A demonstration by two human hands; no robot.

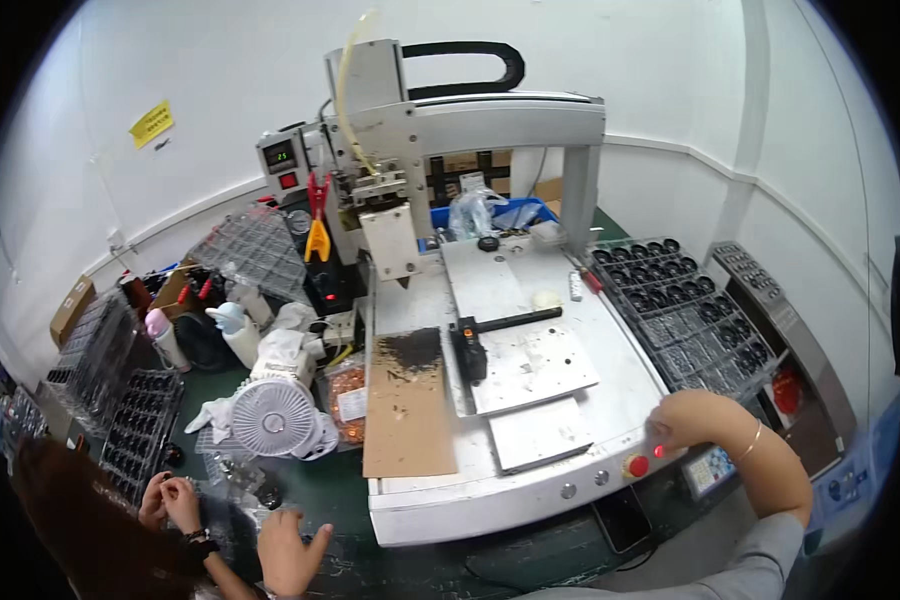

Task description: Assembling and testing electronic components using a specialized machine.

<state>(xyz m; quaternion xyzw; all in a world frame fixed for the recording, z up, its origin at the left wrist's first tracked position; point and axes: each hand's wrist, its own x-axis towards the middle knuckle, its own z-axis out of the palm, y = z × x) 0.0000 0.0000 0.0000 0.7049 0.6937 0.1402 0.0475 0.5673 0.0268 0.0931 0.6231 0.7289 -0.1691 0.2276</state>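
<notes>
My right hand (682, 420) is at the front right corner of a white benchtop machine (420, 520). Its fingers are curled, with the fingertips right by a small red lit button (659, 451); the inside of this hand is hidden. A larger red push button (636, 465) sits just left of it. Low on the left, my left hand (290, 552) is held over the dark green table with thumb and fingers apart and nothing in it. On the machine bed, a black clamp-like fixture (469, 350) with a rod stands beside a white metal plate (540, 368).
A co-worker's hands (173, 500) are at the lower left. Cardboard with dark crumbs (410, 420) lies on the bed's left side. A white fan (275, 418) stands left of the machine. Trays of black round parts (680, 305) lie at right. A phone (622, 520) is below the front panel.
</notes>
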